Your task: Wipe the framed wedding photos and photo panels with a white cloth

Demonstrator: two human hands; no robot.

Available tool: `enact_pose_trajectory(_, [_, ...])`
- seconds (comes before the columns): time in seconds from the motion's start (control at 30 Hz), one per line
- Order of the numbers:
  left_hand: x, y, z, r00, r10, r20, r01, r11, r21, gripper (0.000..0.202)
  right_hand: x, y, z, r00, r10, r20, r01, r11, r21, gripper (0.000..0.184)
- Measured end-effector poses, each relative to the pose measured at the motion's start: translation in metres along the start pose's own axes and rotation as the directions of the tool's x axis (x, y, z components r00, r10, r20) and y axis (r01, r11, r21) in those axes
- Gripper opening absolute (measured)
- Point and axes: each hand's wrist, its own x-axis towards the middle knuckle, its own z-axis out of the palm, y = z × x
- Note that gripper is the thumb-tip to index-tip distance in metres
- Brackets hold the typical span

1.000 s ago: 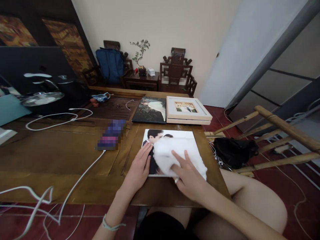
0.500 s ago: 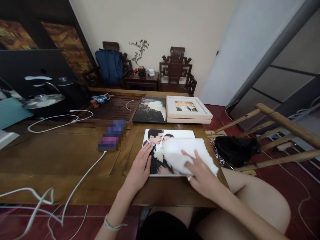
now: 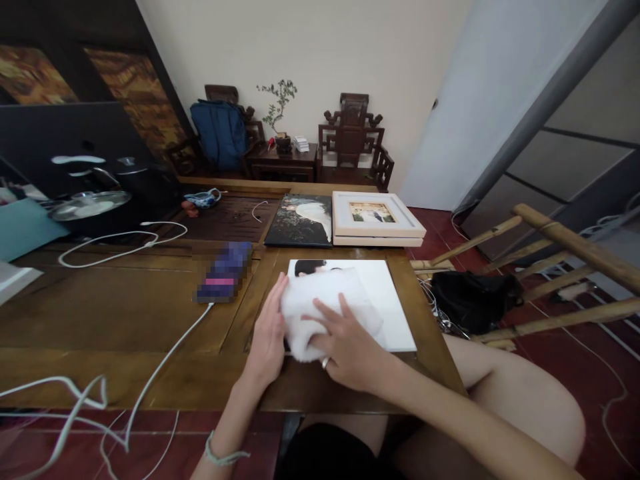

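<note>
A photo print panel of a couple lies flat near the table's front edge. Spread over its left and middle part is a white cloth, which hides most of the picture; only some dark hair at the top and the white right side show. My right hand, with a ring on it, presses down on the cloth, two fingers stretched out and the others bent into it. Along the panel's left edge rests my left hand, its fingers stretched out and its side against the cloth.
Behind the panel lie a dark photo panel and stacked pale picture frames. A phone with a white cable is to the left. Farther left stands a lidded pot. A bamboo rack stands at right.
My right hand has swept the cloth leftward across the panel, uncovering its right side and covering the couple. My left hand has shifted slightly left, off the picture to its edge.
</note>
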Motion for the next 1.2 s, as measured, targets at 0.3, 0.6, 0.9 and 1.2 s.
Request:
enact_pose_trajectory(0.3, [-0.002, -0.005, 0.007, 0.972, -0.011, 0.235, -0.049, 0.968, 0.246, 0.044, -0.076, -0.012, 0.000, 0.992, 0.112, -0.060, -0.106, 0.990, 0.092, 0.039])
enact_pose_trajectory(0.6, [-0.002, -0.012, 0.009, 0.974, 0.052, 0.221, -0.120, 0.945, 0.304, 0.040, -0.035, 0.024, -0.006, 0.943, 0.276, -0.185, -0.267, 0.961, 0.072, 0.039])
enact_pose_trajectory(0.9, [-0.002, -0.016, 0.009, 0.979, 0.045, 0.200, -0.105, 0.947, 0.302, 0.036, 0.062, 0.043, -0.012, 0.965, 0.189, -0.181, -0.159, 0.973, 0.168, 0.025])
enact_pose_trajectory(1.2, [-0.001, -0.013, 0.012, 0.980, 0.090, 0.177, -0.133, 0.958, 0.253, 0.038, -0.003, 0.084, -0.020, 0.898, 0.328, -0.292, -0.311, 0.945, 0.103, 0.041])
